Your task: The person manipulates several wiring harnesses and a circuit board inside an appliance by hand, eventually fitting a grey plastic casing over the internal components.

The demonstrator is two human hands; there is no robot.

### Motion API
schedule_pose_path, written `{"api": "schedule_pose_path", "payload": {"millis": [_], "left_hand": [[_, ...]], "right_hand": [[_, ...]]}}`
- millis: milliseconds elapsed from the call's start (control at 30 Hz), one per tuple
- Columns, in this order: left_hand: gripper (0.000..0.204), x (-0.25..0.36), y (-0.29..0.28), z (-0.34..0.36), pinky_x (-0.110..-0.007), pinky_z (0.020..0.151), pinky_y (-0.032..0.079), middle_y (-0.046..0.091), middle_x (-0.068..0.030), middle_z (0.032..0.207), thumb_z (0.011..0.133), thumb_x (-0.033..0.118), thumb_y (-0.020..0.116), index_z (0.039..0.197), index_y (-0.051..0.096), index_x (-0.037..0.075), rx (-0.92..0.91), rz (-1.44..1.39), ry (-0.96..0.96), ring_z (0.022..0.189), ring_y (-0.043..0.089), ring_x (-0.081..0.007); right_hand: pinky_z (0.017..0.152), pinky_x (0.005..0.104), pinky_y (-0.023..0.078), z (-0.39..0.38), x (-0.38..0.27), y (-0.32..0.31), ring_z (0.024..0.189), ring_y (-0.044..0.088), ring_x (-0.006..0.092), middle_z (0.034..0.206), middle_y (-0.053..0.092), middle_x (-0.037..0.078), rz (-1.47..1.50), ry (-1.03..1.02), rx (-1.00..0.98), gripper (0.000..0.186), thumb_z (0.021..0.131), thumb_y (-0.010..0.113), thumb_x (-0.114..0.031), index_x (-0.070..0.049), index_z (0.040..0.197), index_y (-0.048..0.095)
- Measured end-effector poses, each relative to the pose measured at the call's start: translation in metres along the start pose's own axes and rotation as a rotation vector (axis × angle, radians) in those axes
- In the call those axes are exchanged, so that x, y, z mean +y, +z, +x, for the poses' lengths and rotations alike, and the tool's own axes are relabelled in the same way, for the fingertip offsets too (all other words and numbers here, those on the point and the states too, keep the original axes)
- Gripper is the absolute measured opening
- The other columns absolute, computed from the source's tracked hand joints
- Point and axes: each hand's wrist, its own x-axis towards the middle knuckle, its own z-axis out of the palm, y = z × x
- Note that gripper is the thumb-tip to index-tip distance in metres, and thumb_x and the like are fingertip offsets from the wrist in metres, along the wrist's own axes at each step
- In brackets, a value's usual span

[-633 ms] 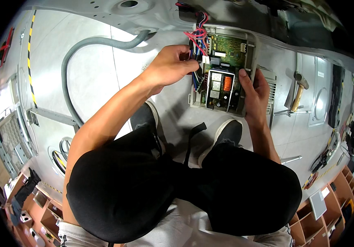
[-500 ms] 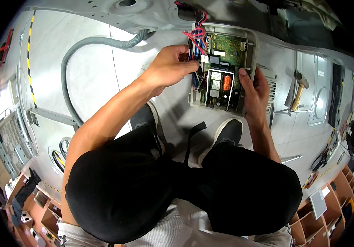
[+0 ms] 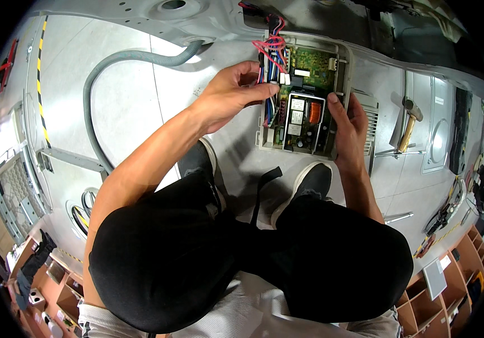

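Note:
An open grey plastic housing [image 3: 343, 62] holds a green circuit board [image 3: 309, 59] with a framed module, orange coil [image 3: 315, 112] and several capacitors. Along its left side runs a wire bundle [image 3: 273, 53], red, blue, white and black, with white connectors [image 3: 285, 79] at the board. My left hand [image 3: 228, 96] is closed on this bundle, thumb beside the connectors, the other fingertips partly hidden behind the wires. My right hand [image 3: 349, 127] grips the housing's right edge, thumb on the rim and fingers along the outer side.
A grey metal panel [image 3: 208, 17] spans the top. A ribbed hose [image 3: 90, 96] curves over the pale floor [image 3: 121, 107] at left. A hammer [image 3: 408, 127] and metal bars [image 3: 397, 217] lie at right. Wooden compartment shelving [image 3: 444, 287] stands at lower right. My knees and shoes are below the housing.
My left thumb has moved slightly right toward the white connectors, and the wires with those connectors have shifted a little rightward and up. My right hand keeps its grip.

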Motion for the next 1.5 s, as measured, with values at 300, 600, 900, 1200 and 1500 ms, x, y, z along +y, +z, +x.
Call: {"api": "schedule_pose_path", "payload": {"millis": [300, 600, 900, 1200, 1500], "left_hand": [[0.036, 0.028, -0.015, -0.021, -0.033, 0.087, 0.047, 0.057, -0.0098, 0.112, 0.083, 0.019, 0.070, 0.112, 0.057, 0.002, 0.188, 0.459, 0.324, 0.099, 0.058, -0.0184], [0.025, 0.060, -0.005, -0.043, -0.036, 0.082, 0.050, 0.062, -0.0092, 0.103, 0.074, 0.010, 0.071, 0.097, 0.064, 0.004, -0.085, 1.388, 0.974, 0.096, 0.060, -0.0290], [0.027, 0.058, 0.012, -0.038, -0.035, 0.077, 0.054, 0.062, -0.0131, 0.101, 0.071, 0.002, 0.061, 0.099, 0.062, 0.000, -0.230, 1.458, 0.936, 0.091, 0.062, -0.0304], [0.028, 0.035, 0.013, -0.034, -0.035, 0.075, 0.054, 0.063, -0.0134, 0.099, 0.065, 0.002, 0.061, 0.093, 0.063, -0.003, -0.111, 1.458, 1.081, 0.088, 0.063, -0.0280], [0.032, 0.027, 0.014, -0.037, -0.035, 0.082, 0.054, 0.064, -0.0159, 0.102, 0.064, 0.001, 0.061, 0.095, 0.063, -0.004, -0.049, 1.553, 1.126, 0.096, 0.064, -0.0289]], "right_hand": [[0.074, 0.0204, 0.040, 0.000, -0.008, 0.002, 0.080, 0.051, 0.0053, 0.089, 0.061, 0.000, 0.080, 0.016, -0.028, 0.028, 0.089, 0.063, -0.021, 0.001, 0.106, 0.060], [0.073, 0.0202, 0.039, 0.002, -0.005, -0.005, 0.080, 0.050, 0.0053, 0.087, 0.060, 0.000, 0.064, 0.040, -0.046, 0.024, 0.089, 0.063, -0.020, 0.000, 0.102, 0.060], [0.071, 0.0207, 0.039, 0.001, -0.009, -0.003, 0.079, 0.049, 0.0050, 0.087, 0.059, -0.001, 0.093, 0.039, -0.058, 0.025, 0.090, 0.062, -0.021, 0.001, 0.103, 0.060], [0.067, 0.0200, 0.037, 0.001, -0.005, -0.004, 0.075, 0.046, 0.0047, 0.084, 0.058, -0.002, 0.017, 0.007, -0.032, 0.027, 0.088, 0.065, -0.023, 0.001, 0.101, 0.061], [0.067, 0.0202, 0.038, 0.002, -0.004, -0.001, 0.075, 0.048, 0.0048, 0.083, 0.058, -0.002, 0.052, 0.003, -0.026, 0.027, 0.088, 0.065, -0.022, 0.001, 0.101, 0.061]]}}
